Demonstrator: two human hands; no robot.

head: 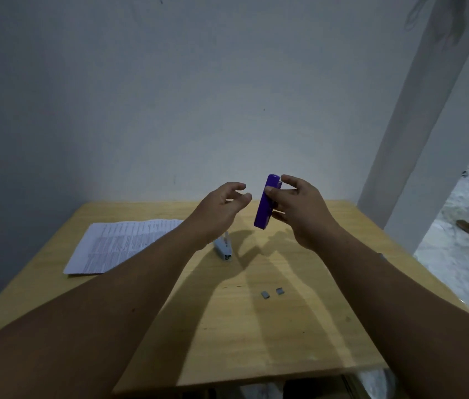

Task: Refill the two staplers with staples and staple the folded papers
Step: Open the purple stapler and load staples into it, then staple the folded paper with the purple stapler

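Right hand (299,208) has the purple stapler (266,201), held on end above the table: fingers curled across its far face, thumb tip on the near edge. It's well clear of the tabletop (256,326). Can't tell from here whether the stapler is closed or cracked open; I only see the smooth purple back and a bit of dark mechanism at the top end.

Left hand (221,204) is just beside it, not touching. Fingers loosely curled, nothing in them, palm turned toward the stapler.

My read: we're on the refill step for the purple one, early in the task. Next move looks like the left hand coming in to steady or flip the top open so the magazine is exposed. That needs a two-hand grip, and the right hand has to shift off the lid first.

Below the left wrist, the white stapler (223,249) lies on the table, apparently hinged open, untouched. Two small staple strips (271,293) sit near the table's middle, closer to me, well apart from both hands. They must be fetched before loading.

Printed papers (118,244) lie flat at the table's left; whether they're folded I can't say.
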